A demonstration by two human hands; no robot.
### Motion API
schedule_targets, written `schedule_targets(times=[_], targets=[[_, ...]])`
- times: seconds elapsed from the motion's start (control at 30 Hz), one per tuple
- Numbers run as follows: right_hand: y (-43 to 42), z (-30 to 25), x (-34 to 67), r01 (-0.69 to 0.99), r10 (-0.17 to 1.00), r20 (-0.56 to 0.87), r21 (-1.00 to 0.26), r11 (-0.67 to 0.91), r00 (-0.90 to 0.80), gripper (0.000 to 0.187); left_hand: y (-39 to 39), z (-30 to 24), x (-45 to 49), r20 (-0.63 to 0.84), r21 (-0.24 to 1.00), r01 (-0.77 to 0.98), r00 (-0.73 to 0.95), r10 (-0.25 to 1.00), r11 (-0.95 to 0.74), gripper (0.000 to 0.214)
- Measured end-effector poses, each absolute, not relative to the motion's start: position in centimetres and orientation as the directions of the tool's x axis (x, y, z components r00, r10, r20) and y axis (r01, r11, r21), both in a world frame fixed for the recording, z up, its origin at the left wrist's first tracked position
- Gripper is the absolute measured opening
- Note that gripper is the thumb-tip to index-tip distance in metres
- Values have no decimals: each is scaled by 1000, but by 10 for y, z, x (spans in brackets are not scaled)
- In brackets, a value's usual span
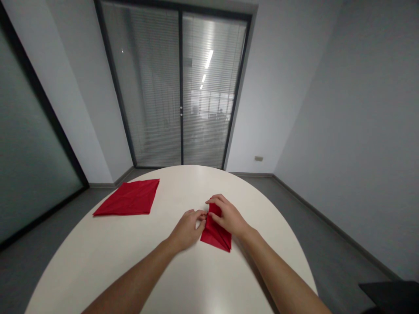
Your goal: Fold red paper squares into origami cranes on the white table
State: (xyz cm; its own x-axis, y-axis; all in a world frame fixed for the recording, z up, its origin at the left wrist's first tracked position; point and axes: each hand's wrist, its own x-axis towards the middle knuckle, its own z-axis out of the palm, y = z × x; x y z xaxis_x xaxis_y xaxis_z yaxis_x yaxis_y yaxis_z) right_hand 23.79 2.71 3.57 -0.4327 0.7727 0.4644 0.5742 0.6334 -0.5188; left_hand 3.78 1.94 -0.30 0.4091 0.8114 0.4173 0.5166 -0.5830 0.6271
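A small red folded cloth (pixel 216 236) lies on the white table, narrow and creased, its lower edge toward me. My left hand (pixel 187 230) pinches the cloth's left edge between thumb and fingers. From the right, my right hand (pixel 231 217) reaches over the upper part, its fingers curled at the far end and its thumb pressed on the cloth. Part of the cloth is hidden beneath the right hand. A larger red cloth (pixel 131 198), spread flat, rests apart on the table's left side.
The round white table (pixel 157 279) has a curved far edge. Beyond it stand glass doors with blinds (pixel 157 100) in a dark frame. Grey walls rise on both sides. At the lower right corner a black object (pixel 393 294) is partly in view.
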Motion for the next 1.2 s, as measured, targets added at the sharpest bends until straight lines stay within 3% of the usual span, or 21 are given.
schedule_targets(times=[0.37, 0.57, 0.83, 1.07, 1.2], targets=[[27, 38, 236, 635, 814, 484, -527, 565, -322, 20, 19, -4, 37, 404, 635, 518, 411, 817, -574, 22], [29, 36, 238, 606, 805, 509, -548, 577, -306, 28, 20, -4, 38, 407, 623, 515, 428, 807, -588, 15], [33, 32, 234, 537, 826, 507, -638, 552, -246, 20, 20, -4, 37, 396, 607, 542, 427, 813, -581, 9], [32, 32, 236, 471, 902, 393, -770, 429, -179, 30, 20, -1, 38, 393, 631, 560, 367, 843, -537, 10], [39, 26, 247, 418, 952, 237, -858, 298, -192, 31, 24, -4, 36, 383, 661, 580, 284, 879, -476, 11]])
